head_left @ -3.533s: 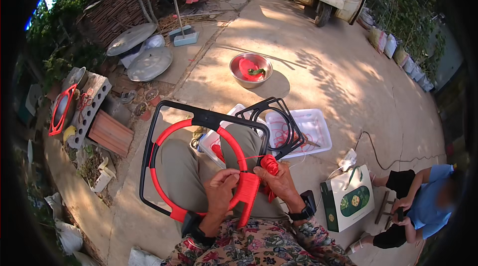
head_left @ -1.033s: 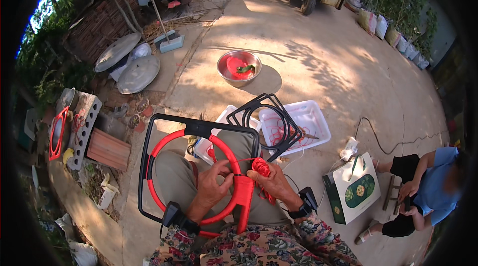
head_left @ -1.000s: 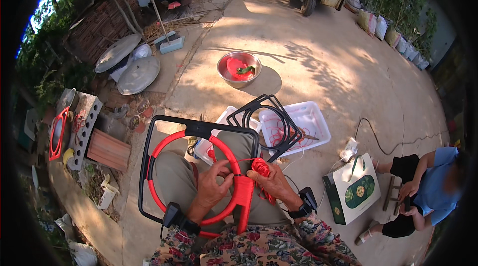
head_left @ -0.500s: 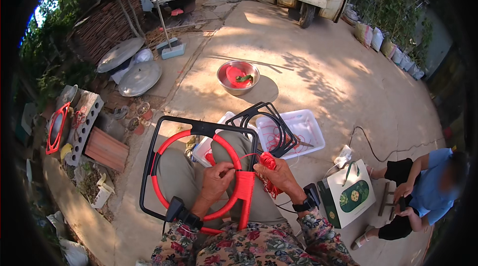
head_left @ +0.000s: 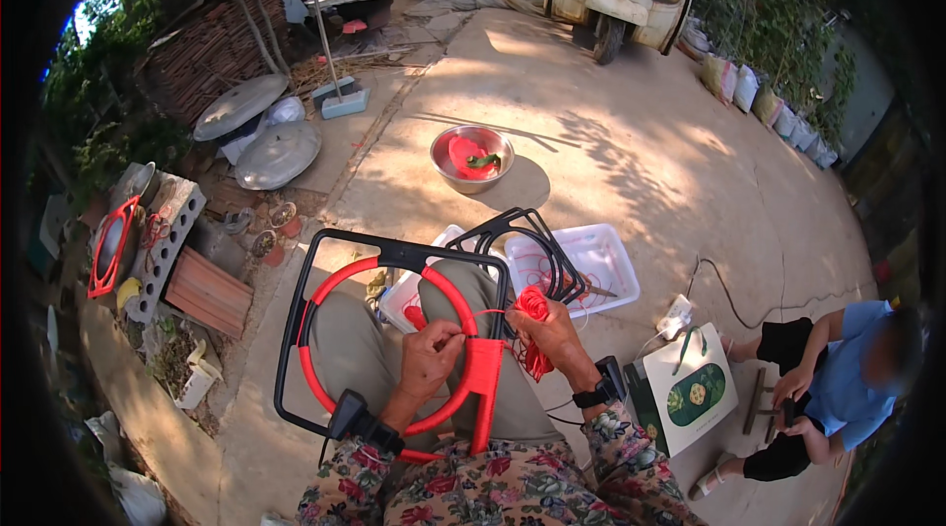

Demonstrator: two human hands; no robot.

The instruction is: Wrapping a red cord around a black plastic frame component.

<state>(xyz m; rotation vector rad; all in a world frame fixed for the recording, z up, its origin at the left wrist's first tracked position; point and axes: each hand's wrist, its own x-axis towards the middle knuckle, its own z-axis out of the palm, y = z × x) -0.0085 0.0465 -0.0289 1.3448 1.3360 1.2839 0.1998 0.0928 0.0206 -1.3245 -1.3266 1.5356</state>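
A black rectangular frame (head_left: pixel 320 327) with an inner ring lies across my lap, and red cord wraps most of the ring (head_left: pixel 451 297) and its lower strut. My right hand (head_left: pixel 554 337) is closed around a bundle of red cord (head_left: pixel 532 305), just right of the frame; loose strands hang below it. From the bundle a short strand runs left to the ring. My left hand (head_left: pixel 430 361) is inside the ring, thumb and fingertips pinched together close to its right side. What those fingertips hold, if anything, is too small to make out.
Beyond my knees stand white plastic trays (head_left: pixel 619 275) with red cord, and another black frame (head_left: pixel 532 242) rests across them. A metal bowl (head_left: pixel 443 171) sits farther off. Right are a gift bag (head_left: pixel 695 388), a power strip (head_left: pixel 676 317) and a seated person (head_left: pixel 852 363).
My right hand has shifted slightly with the cord bundle, which now sits a little higher and more upright. My left hand stays almost in place beside the ring.
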